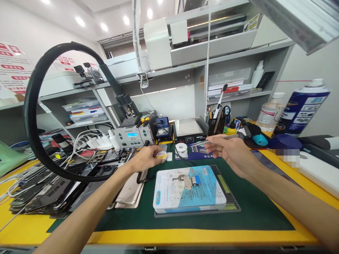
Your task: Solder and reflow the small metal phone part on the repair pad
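Note:
My left hand (144,159) reaches forward and pinches a small round tin (161,155) with a pale lid at the far side of the green mat (254,208). My right hand (227,151) hovers to the right of it and holds thin metal tweezers (212,141) that point left. Below both hands lies a white and blue pad (169,197) on a dark perforated plate (233,204). A small metal part with a blue piece (191,181) rests on the pad.
A soldering station (132,135) and a black heating plate (188,131) stand behind the mat. Several phones and boards (53,190) are piled at the left under a black ring lamp (34,116). A spray can (302,106), bottles and a tool cup (217,123) stand at the right.

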`<act>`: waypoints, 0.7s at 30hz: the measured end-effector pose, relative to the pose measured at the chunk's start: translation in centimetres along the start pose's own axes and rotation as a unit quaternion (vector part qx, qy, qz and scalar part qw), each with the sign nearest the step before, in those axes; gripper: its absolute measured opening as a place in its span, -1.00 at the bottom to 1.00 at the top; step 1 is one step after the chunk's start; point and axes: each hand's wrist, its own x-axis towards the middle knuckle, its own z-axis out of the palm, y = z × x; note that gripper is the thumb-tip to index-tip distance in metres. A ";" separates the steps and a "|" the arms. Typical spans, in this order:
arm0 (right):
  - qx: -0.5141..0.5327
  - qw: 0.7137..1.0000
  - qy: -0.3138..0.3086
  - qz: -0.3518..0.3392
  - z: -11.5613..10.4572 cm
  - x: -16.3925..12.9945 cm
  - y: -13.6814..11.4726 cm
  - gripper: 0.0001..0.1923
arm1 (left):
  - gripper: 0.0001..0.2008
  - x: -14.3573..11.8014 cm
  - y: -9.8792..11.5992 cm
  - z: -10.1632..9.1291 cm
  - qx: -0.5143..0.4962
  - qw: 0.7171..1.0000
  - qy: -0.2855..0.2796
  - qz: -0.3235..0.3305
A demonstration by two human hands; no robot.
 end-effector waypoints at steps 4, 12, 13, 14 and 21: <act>-0.001 1.000 -0.001 -0.001 0.0 0.0 0.0 -0.81 | -0.67 -0.2 -0.1 0.4 -0.001 1.000 0.006 -0.008; -0.002 1.000 -0.007 -0.003 0.0 0.0 -0.1 -0.77 | -0.71 -0.9 -0.7 1.7 -0.024 0.998 0.059 0.015; -0.001 1.000 -0.007 -0.004 0.0 0.0 -0.1 -0.78 | -0.71 -0.9 -0.7 1.8 -0.027 0.997 0.068 0.021; -0.001 1.000 -0.006 -0.005 0.0 -0.1 -0.1 -0.78 | -0.71 -1.0 -0.8 2.0 -0.029 0.996 0.076 0.026; 0.003 1.000 -0.012 -0.006 0.0 -0.2 -0.2 -0.81 | -0.74 -1.6 -1.0 2.6 -0.022 0.992 0.112 0.059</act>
